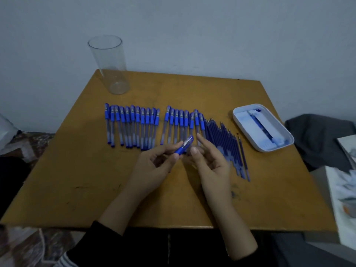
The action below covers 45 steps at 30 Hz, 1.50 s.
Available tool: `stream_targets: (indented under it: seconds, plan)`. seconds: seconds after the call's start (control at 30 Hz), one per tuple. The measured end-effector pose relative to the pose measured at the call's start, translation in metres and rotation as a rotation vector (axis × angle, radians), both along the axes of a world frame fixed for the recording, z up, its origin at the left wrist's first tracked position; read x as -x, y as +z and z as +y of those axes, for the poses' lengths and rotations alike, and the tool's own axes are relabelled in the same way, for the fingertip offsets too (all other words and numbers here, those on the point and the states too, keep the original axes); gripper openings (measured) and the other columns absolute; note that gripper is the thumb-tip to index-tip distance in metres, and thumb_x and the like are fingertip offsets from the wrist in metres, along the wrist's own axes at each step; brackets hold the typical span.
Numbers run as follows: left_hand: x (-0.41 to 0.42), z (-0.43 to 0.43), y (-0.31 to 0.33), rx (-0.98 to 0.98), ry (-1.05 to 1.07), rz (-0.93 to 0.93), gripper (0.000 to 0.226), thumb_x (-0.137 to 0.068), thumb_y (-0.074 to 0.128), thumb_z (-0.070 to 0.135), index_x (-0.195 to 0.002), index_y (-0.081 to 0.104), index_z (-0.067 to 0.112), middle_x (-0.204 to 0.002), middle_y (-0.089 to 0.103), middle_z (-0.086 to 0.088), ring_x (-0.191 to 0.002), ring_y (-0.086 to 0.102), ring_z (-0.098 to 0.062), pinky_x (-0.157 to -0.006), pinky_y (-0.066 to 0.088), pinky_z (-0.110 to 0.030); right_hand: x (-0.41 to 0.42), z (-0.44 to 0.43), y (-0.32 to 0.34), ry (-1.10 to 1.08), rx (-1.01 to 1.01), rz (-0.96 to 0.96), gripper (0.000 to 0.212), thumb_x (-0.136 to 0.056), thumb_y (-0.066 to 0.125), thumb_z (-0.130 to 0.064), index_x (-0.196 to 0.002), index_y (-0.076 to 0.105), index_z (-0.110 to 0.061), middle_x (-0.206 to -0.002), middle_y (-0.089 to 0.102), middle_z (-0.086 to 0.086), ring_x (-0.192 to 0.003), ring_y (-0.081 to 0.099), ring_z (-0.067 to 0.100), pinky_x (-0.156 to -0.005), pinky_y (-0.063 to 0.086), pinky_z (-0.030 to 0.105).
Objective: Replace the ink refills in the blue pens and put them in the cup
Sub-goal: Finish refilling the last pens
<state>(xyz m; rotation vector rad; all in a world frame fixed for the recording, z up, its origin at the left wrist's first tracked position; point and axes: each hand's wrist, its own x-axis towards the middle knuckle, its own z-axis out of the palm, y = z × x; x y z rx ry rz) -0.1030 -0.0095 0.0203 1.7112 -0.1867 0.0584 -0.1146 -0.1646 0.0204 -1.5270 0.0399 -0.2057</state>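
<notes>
A blue pen (184, 147) is held just above the table's middle. My left hand (154, 166) pinches its blue grip end between thumb and fingers. My right hand (210, 162) meets it from the right, thumb against the pen and index finger stretched out; the clear barrel there is blurred. Behind the hands lie two rows of capped blue pens, several in the left row (133, 126) and several in the right row (181, 122). A fan of loose blue refills (225, 147) lies to their right. A tall clear cup (109, 64) stands upright at the far left corner with nothing in it.
A white tray (289, 139) at the right holds one blue refill (262, 126). The brown table (77, 170) ends close to my body. Dark cloth (317, 137) and papers (342, 199) lie off its right edge.
</notes>
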Motion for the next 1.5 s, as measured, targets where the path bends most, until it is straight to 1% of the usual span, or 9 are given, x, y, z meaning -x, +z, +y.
stream_targets:
  seconds: [0.23,0.33,0.47,0.67,0.87,1.17,1.3,1.43,1.5]
  plan:
    - [0.011,0.001,-0.001,-0.056,-0.016,0.015,0.026,-0.084,0.068,0.032,-0.108,0.069,0.038,-0.096,0.075,0.023,-0.086,0.071,-0.008,-0.075,0.056,-0.019,0.001,0.009,-0.003,-0.052,-0.112,-0.056,0.016,-0.087,0.069,-0.004,-0.102,0.067,-0.011,-0.085,0.069,-0.005,-0.08,0.066,0.006,-0.073,0.055,0.02]
    - [0.012,-0.003,-0.002,-0.06,-0.027,0.004,0.023,-0.09,0.068,0.023,-0.106,0.069,0.039,-0.085,0.074,0.013,-0.074,0.066,-0.017,-0.064,0.05,-0.028,0.001,0.007,-0.009,-0.085,-0.122,-0.083,0.008,-0.087,0.068,0.002,-0.089,0.065,-0.005,-0.088,0.073,-0.006,-0.084,0.069,0.006,-0.075,0.054,0.018]
    - [0.011,-0.002,-0.001,-0.089,-0.066,-0.03,0.039,-0.095,0.063,0.002,-0.108,0.067,0.039,-0.083,0.069,0.001,-0.068,0.061,-0.006,-0.06,0.045,-0.016,0.001,0.005,-0.01,-0.074,-0.133,-0.107,0.008,-0.086,0.065,0.008,-0.085,0.061,0.001,-0.082,0.073,-0.011,-0.093,0.069,0.005,-0.078,0.054,0.017]
    - [0.008,0.0,-0.007,-0.109,-0.1,-0.05,0.043,-0.097,0.061,0.0,-0.113,0.066,0.041,-0.084,0.069,-0.002,-0.073,0.06,-0.033,-0.065,0.049,-0.043,0.0,0.005,-0.011,-0.054,-0.152,-0.114,0.015,-0.085,0.065,0.004,-0.081,0.06,-0.009,-0.082,0.073,-0.008,-0.095,0.069,0.007,-0.082,0.055,0.021]
    - [0.007,0.001,-0.012,-0.188,-0.187,-0.084,0.05,-0.1,0.054,0.002,-0.127,0.056,0.044,-0.073,0.063,0.012,-0.063,0.052,-0.002,-0.062,0.039,-0.012,-0.007,-0.001,-0.008,-0.057,-0.207,-0.155,0.006,-0.084,0.065,-0.008,-0.085,0.062,-0.013,-0.093,0.071,0.012,-0.098,0.07,0.024,-0.089,0.056,0.03]
    - [0.011,0.002,-0.012,-0.116,-0.035,-0.079,0.032,-0.09,0.058,0.04,-0.121,0.06,0.045,-0.089,0.077,0.012,-0.049,0.041,-0.002,-0.05,0.036,-0.022,-0.007,-0.004,-0.008,-0.137,-0.314,-0.047,0.011,-0.093,0.059,-0.003,-0.104,0.061,-0.004,-0.104,0.073,0.016,-0.101,0.07,0.025,-0.082,0.057,0.027]
    - [0.006,0.003,-0.012,-0.23,0.013,-0.182,0.039,-0.097,0.061,0.021,-0.134,0.055,0.029,-0.1,0.073,0.022,-0.074,0.063,0.009,-0.063,0.043,-0.006,-0.003,-0.011,-0.011,-0.082,-0.107,-0.02,0.01,-0.093,0.061,0.001,-0.102,0.061,-0.002,-0.097,0.073,0.012,-0.091,0.071,0.02,-0.082,0.058,0.029]
    - [0.002,0.021,-0.017,-0.463,0.03,-0.292,0.053,-0.099,0.059,0.027,-0.148,0.046,0.041,-0.106,0.074,0.013,-0.074,0.063,0.001,-0.061,0.052,-0.023,0.001,-0.007,-0.012,-0.006,0.168,0.016,0.01,-0.091,0.068,-0.007,-0.096,0.064,-0.014,-0.093,0.071,-0.001,-0.089,0.069,0.009,-0.081,0.057,0.026]
    - [0.003,0.029,-0.017,-0.594,0.073,-0.323,0.055,-0.096,0.056,0.035,-0.149,0.042,0.041,-0.107,0.073,0.014,-0.07,0.059,0.007,-0.058,0.05,-0.02,0.002,-0.005,-0.012,0.037,0.242,0.027,0.012,-0.089,0.07,-0.008,-0.094,0.063,-0.017,-0.091,0.068,-0.005,-0.089,0.067,0.006,-0.079,0.055,0.02]
